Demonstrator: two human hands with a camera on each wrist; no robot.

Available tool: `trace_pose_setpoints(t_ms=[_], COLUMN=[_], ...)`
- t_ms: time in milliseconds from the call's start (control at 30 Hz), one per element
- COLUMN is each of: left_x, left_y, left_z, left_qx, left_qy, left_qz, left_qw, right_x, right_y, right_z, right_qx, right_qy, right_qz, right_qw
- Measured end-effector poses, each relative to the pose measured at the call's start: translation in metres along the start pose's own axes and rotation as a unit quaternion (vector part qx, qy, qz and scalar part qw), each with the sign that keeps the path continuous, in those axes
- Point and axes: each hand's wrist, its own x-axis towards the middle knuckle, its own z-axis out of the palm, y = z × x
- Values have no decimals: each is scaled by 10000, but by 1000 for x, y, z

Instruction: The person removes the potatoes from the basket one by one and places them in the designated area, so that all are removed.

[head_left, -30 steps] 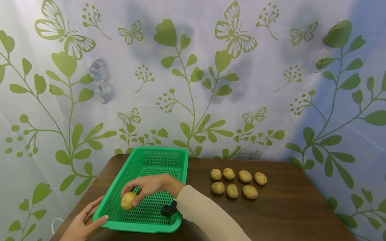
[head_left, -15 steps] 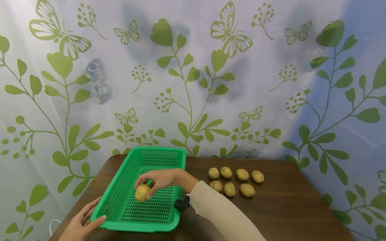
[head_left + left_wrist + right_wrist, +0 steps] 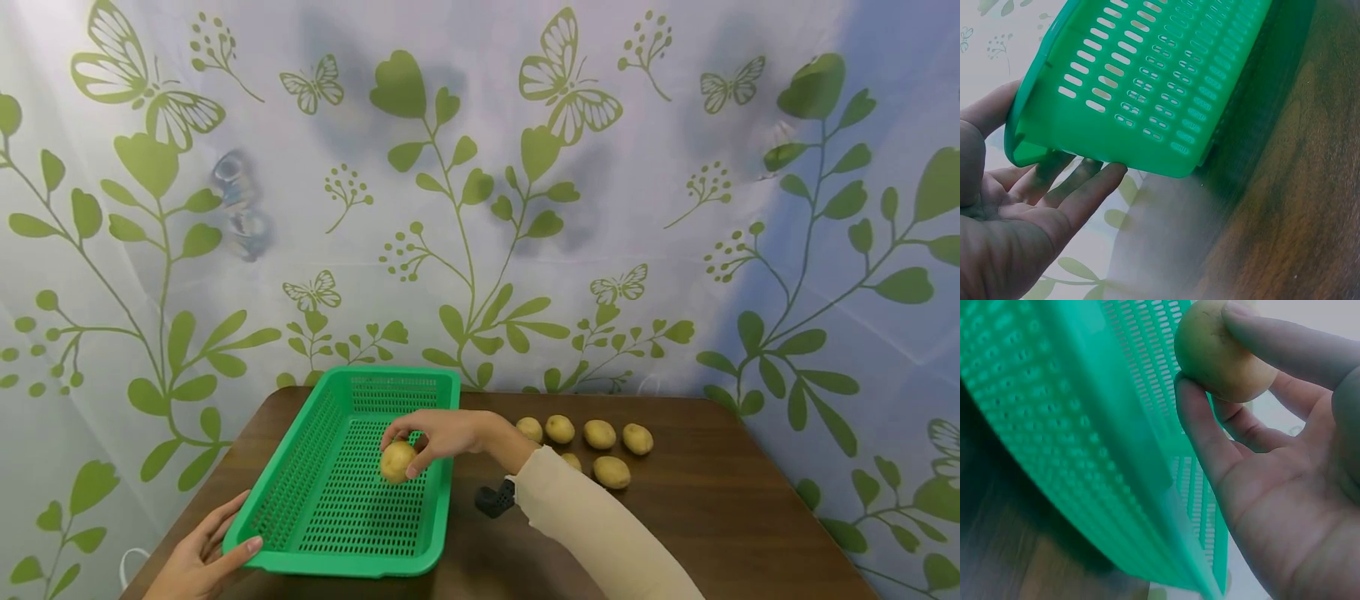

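Observation:
My right hand pinches a yellow potato between thumb and fingertips, above the floor of a green plastic basket and toward its right wall. The right wrist view shows the thumb on one side of the potato and fingers on the other, beside the basket's rim. My left hand grips the basket's near-left corner, its thumb over the rim. In the left wrist view, the fingers of the left hand reach along the outside of the slotted wall.
Several potatoes lie in two rows on the brown table right of the basket; my right forearm partly covers them. A black wrist device hangs under the right wrist. A leaf-patterned curtain stands behind the table.
My right hand has carried the potato from the basket's left side toward its right wall. The forearm now covers part of the potato rows. My left hand stays on the basket's corner.

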Motion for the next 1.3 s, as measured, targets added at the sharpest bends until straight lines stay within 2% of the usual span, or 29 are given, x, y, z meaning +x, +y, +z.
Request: trace_pose_setpoints(t_ms=[133,233,433,633,833,967,1067,1167,1300], left_x=[2,2,4,5,4,4,4,5,6], left_y=[1,1,-1,-1,0,2,1,0,0], left_z=[2,0,-2,0,-1,0,0,-1,-2], left_qx=[230,358,147,103,272,373,258,169,413], left_qy=[176,152,-25,33,53,98,45,22,96], left_qz=[-168,-254,-181,-209,-176,-296,-353,-322,-264], left_qw=[9994,9989,9997,9997,9995,9988,9990,9993,9988], right_x=[-15,-26,-48,-68,-89,-103,-112,-120,-130], right_y=[3,6,13,18,21,25,31,35,38], right_z=[-5,-8,-14,-19,-22,-22,-22,-22,-21], right_qx=[-60,-63,122,129,-112,49,226,162,84], right_qy=[177,340,603,792,1022,1131,1184,1244,1373], right_qz=[55,131,292,200,251,361,424,428,492], right_qw=[9998,9993,9977,9966,9944,9929,9918,9912,9893])
